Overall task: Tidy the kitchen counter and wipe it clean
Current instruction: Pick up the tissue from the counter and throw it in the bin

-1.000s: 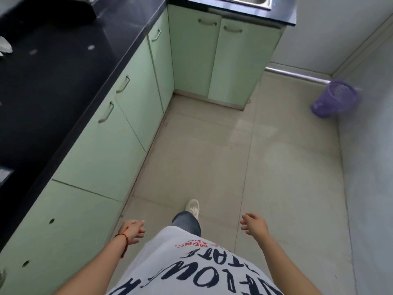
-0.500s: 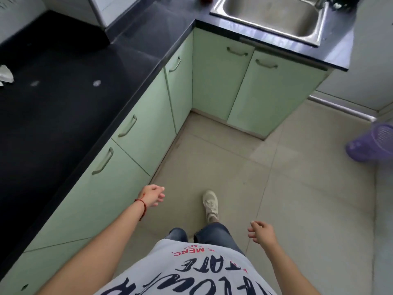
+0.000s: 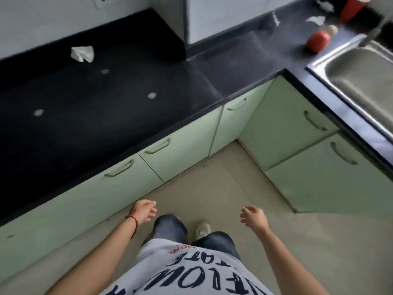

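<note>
The black L-shaped counter (image 3: 119, 128) runs from the left to the far right corner. A crumpled white tissue (image 3: 82, 53) lies near its back wall, with small white spots (image 3: 151, 95) scattered in front of it. Near the sink lie a red bottle (image 3: 318, 40) on its side, white paper scraps (image 3: 316, 19) and a red container (image 3: 352, 7) at the top edge. My left hand (image 3: 144, 212) and my right hand (image 3: 253, 217) hang low over the floor, away from the counter, fingers loosely apart, holding nothing.
A steel sink (image 3: 361, 81) is set in the right counter. Pale green cabinet doors (image 3: 282, 126) with handles line the floor below. Tan floor tiles (image 3: 212, 184) lie in front of my jeans and shoe (image 3: 203, 229). A wall socket (image 3: 102, 0) sits at top left.
The view has swung left and up toward the counter corner; the purple bin has left the frame and the tissue, bottle and scraps have come into sight. Both hands stay low and empty.
</note>
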